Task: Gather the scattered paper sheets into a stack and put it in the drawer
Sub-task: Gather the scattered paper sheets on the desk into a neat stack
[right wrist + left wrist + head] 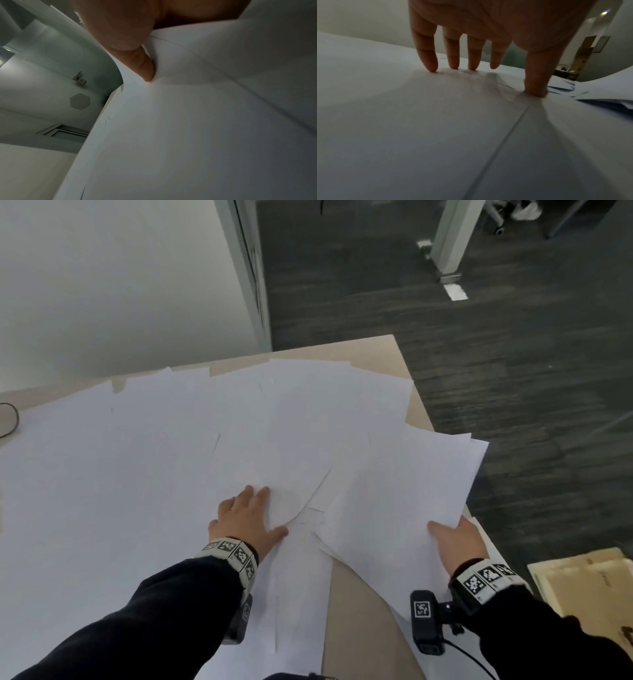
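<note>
Several white paper sheets [144, 460] lie overlapped across the beige table [363, 347]. My left hand [248, 520] lies flat on the middle sheets, fingers spread, tips pressing the paper [436, 121]. My right hand [457, 537] holds a bunch of sheets [404, 477] at the table's right edge, thumb on top and the other fingers hidden beneath. In the right wrist view the thumb pad [137, 60] presses into that bunch [188, 121], which curves upward. No drawer shows in any view.
A thin dark cable loop [10, 419] lies at the table's far left. A cardboard box [579, 580] sits on the dark carpet at the lower right. A white wall [102, 285] stands behind the table, and a metal desk leg [448, 241] stands far off.
</note>
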Action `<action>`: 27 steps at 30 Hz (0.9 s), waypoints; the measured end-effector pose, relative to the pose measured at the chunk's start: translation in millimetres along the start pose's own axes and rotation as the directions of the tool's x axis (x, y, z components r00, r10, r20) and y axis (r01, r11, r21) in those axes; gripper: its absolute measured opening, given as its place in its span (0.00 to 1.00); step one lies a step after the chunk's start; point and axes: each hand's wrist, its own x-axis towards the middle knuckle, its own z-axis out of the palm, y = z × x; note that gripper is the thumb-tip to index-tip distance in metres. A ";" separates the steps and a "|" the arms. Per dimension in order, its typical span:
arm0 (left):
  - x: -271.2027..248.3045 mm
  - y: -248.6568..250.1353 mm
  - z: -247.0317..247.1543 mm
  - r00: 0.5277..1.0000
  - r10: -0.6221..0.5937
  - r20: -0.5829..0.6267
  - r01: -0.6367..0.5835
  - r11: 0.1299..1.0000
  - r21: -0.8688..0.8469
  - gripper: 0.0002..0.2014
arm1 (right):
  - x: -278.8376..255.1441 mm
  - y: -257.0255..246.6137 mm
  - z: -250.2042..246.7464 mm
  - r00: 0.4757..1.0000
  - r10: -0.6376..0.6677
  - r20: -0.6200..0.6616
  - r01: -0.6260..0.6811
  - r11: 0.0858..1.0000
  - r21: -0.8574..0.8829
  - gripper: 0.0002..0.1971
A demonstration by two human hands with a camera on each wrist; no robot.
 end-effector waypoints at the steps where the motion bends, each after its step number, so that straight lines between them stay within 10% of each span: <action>1: -1.2 -2.2 -1.8 1.000 0.017 -0.021 -0.017 1.000 -0.011 0.38 | -0.2 -0.4 2.0 1.000 0.002 0.003 -0.002 1.000 0.002 0.06; 5: -4.9 -11.1 -7.9 0.990 0.075 -0.123 -0.092 0.985 -0.143 0.08 | -3.9 -4.1 4.5 1.000 0.002 0.004 -0.003 0.999 0.048 0.05; 10: -8.4 -16.3 -27.4 0.968 -0.077 -0.239 -0.094 0.772 -0.629 0.03 | -13.0 0.6 5.3 0.998 0.054 -0.033 -0.043 0.959 0.279 0.08; 15: -16.7 -12.7 -37.0 0.935 -0.098 -0.342 -0.202 0.646 -0.736 0.04 | -16.3 -1.6 11.0 0.993 0.112 0.041 -0.119 0.897 0.425 0.13; 22: -42.5 -9.3 -17.2 0.950 0.242 -0.198 -0.312 0.769 -0.557 0.08 | -25.4 -4.7 43.6 0.970 0.094 0.225 -0.142 0.967 0.212 0.06; 27: -71.6 0.3 13.2 0.837 0.547 0.027 -0.502 0.786 -0.362 0.05 | -43.1 -20.7 56.2 0.946 0.186 0.264 -0.208 0.976 0.057 0.28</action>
